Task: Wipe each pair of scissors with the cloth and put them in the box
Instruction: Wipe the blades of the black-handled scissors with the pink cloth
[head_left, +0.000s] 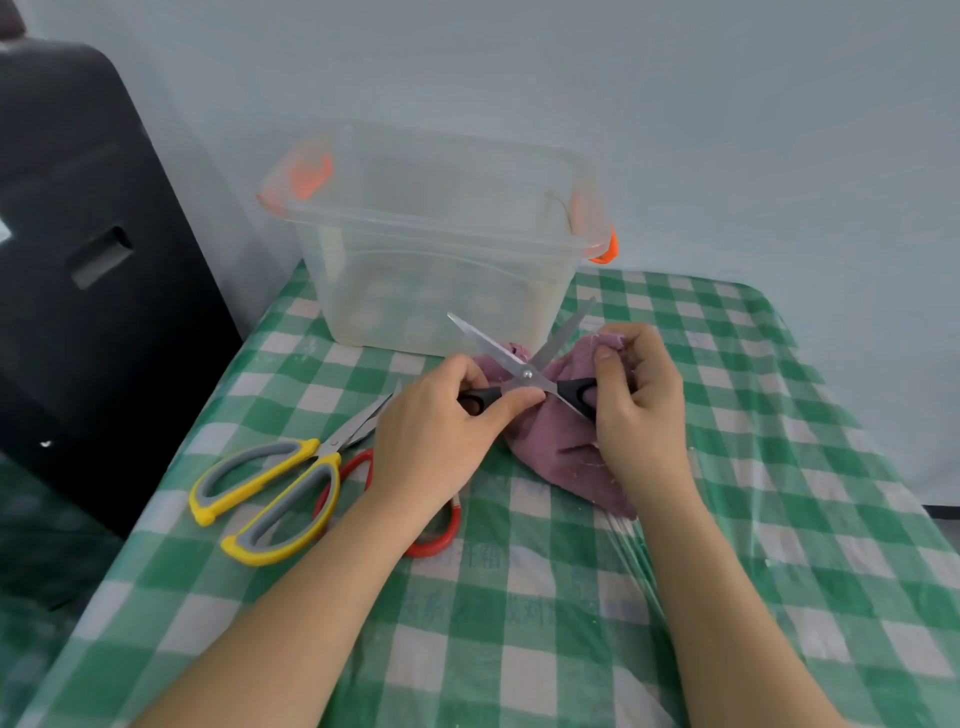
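So the black-handled scissors (524, 375) are up off the table, blades spread wide in an X, right in front of the clear box (441, 249). The left hand (441, 431) pinches one black loop, the right hand (641, 400) curls round the other loop and also grips the purple cloth (558, 457) bunched under it. They look light and stiff, steel probably slick, with both edges exposed, so the handles are the safe place to hold while the soft cloth folds over a blade from its back. The yellow scissors (270, 499) and red scissors (431, 530) lie on the checked tablecloth (779, 467) by the left wrist, unwiped by the look of it
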